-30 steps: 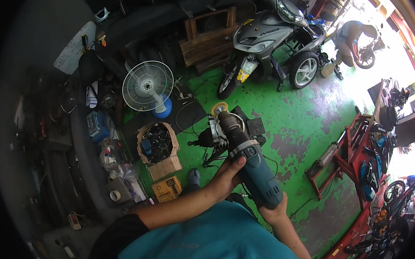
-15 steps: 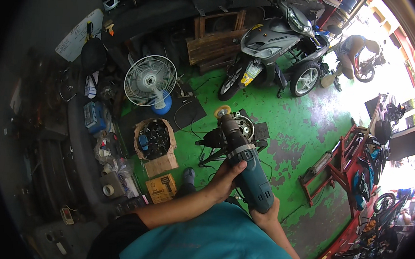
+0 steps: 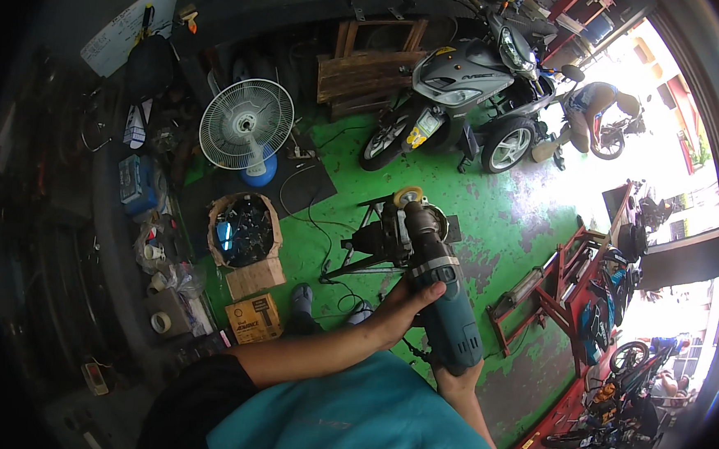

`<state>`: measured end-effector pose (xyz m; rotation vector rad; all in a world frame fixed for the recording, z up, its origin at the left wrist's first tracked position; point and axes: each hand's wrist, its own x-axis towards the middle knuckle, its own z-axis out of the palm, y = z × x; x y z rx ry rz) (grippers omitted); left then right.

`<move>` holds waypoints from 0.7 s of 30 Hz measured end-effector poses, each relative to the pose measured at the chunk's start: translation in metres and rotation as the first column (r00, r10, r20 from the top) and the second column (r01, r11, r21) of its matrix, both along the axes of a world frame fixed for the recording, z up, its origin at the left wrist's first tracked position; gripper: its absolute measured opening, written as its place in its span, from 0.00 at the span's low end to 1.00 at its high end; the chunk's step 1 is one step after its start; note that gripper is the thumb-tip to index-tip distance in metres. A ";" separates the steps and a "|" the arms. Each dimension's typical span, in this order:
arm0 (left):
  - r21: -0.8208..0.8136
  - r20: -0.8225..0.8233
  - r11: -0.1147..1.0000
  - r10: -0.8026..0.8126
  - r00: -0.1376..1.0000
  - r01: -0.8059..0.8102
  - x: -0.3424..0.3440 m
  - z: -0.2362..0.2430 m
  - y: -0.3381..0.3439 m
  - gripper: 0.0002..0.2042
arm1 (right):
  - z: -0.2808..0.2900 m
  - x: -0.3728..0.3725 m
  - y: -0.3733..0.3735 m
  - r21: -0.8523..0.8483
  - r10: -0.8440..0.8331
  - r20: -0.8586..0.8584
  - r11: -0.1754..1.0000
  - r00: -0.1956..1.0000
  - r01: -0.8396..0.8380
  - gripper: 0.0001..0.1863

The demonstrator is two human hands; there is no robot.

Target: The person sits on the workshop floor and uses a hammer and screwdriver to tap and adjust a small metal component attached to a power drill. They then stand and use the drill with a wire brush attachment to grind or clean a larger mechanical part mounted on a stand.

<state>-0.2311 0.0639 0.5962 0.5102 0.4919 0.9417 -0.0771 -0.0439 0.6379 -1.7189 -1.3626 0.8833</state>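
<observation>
A teal power drill [image 3: 452,321] with a dark front end points away from my body. My left hand [image 3: 411,303] wraps round its body just behind the metal collar, thumb on top. At the rear end my right hand [image 3: 459,380] grips it from below; most of its fingers are hidden under the tool. At the drill's tip shows a round yellowish wheel [image 3: 408,197], over or against a round metal housing [image 3: 435,219]. That housing rests on a dark metal stand [image 3: 367,240]; whether the wheel touches it I cannot tell.
A white fan [image 3: 247,125] stands far left, with an open carton of dark parts [image 3: 244,230] and a yellow box [image 3: 253,320] nearer. A grey scooter [image 3: 458,86] is ahead. Red metal frames [image 3: 549,294] stand right. A crouching person [image 3: 589,111] works beyond. Cords cross the green floor [image 3: 343,158].
The whole view has shifted, so surroundings sit further left. The drill and both hands appear slightly further right and lower, with the grip unchanged. Both my feet now show.
</observation>
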 end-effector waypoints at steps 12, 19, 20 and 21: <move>0.005 0.013 0.998 -0.069 0.998 0.069 -0.012 0.005 0.002 0.37 | -0.002 -0.018 -0.006 0.037 -0.046 0.053 0.998 0.998 0.044 0.16; -0.043 0.063 0.996 -0.073 0.995 0.076 -0.022 0.002 0.001 0.37 | -0.008 -0.021 -0.004 -0.020 -0.041 0.136 0.999 0.990 0.044 0.17; -0.030 0.052 0.996 -0.079 0.996 0.080 -0.022 0.003 0.002 0.36 | -0.007 -0.024 -0.004 -0.017 -0.060 0.132 0.998 0.989 0.063 0.17; -0.016 0.040 0.996 -0.084 0.996 0.085 -0.022 0.004 0.003 0.36 | -0.004 -0.025 -0.003 -0.008 -0.065 0.126 0.998 0.990 0.066 0.16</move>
